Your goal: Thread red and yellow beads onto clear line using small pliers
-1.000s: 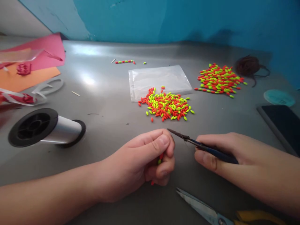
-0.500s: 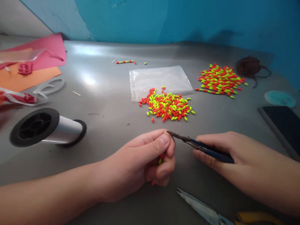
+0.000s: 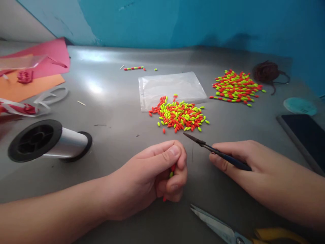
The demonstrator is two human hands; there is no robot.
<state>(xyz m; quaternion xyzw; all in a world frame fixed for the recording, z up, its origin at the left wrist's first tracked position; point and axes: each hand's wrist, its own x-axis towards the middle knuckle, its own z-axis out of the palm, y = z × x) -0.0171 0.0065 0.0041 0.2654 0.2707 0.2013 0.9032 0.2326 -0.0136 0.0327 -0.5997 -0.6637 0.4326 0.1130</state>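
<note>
My left hand [image 3: 162, 173] is closed, its thumb pressed on the index finger. A short string of red and green beads [image 3: 171, 173] shows between its curled fingers; most of it is hidden in the palm. My right hand [image 3: 243, 166] grips blue-handled pliers [image 3: 215, 151] with dark, pointed jaws. Their tip points left, just above and apart from my left fingertips. A thin bit of thread [image 3: 192, 152] shows below the jaws, between the hands. Beyond them lies a pile of loose red and green beads [image 3: 180, 115], partly against a clear plastic bag [image 3: 172, 84].
A spool of clear line [image 3: 68, 142] lies at left, near coloured paper [image 3: 50, 54]. Strung beads [image 3: 236, 86] are heaped at back right, by dark yarn [image 3: 266, 72]. A phone [image 3: 304, 135] is at far right. Scissors [image 3: 218, 223] lie in front. A short bead strand [image 3: 134, 68] lies behind.
The pliers' tip has moved up and away from my left fingertips, and the jaws look closer together. The thin thread bit now shows below the jaws. My left hand keeps its grip.
</note>
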